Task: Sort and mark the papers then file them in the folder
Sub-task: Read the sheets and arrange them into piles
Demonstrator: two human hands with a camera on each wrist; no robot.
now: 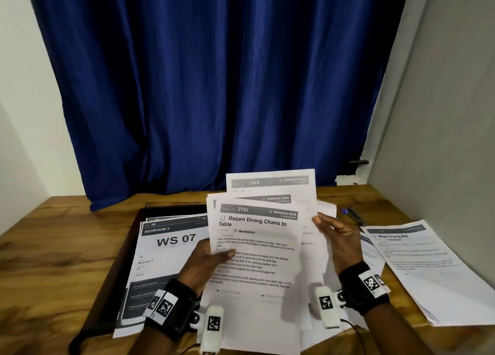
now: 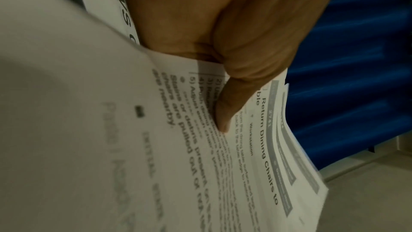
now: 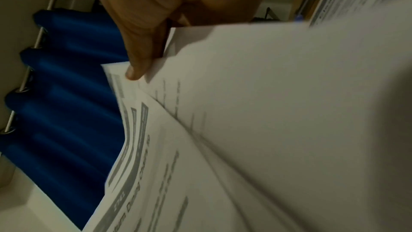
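Note:
I hold a fanned stack of printed papers (image 1: 257, 250) up above the table; its top sheet reads "Return Dining Chairs to Table" (image 2: 265, 140). My left hand (image 1: 211, 255) grips the stack's left edge, thumb (image 2: 225, 112) pressed on the front sheet. At the right edge my right hand (image 1: 334, 237) pinches the sheets behind, its thumb (image 3: 138, 66) on a page corner. The dark open folder (image 1: 128, 237) lies on the table at left with "WS 07" sheets (image 1: 171, 247) in it. A blue pen (image 1: 353, 215) lies to the right.
A second pile of papers (image 1: 417, 263), topped by a "Wipe Drying Mat" sheet, lies on the wooden table (image 1: 53, 247) at right. A blue curtain (image 1: 214, 87) hangs behind the table, with walls on both sides.

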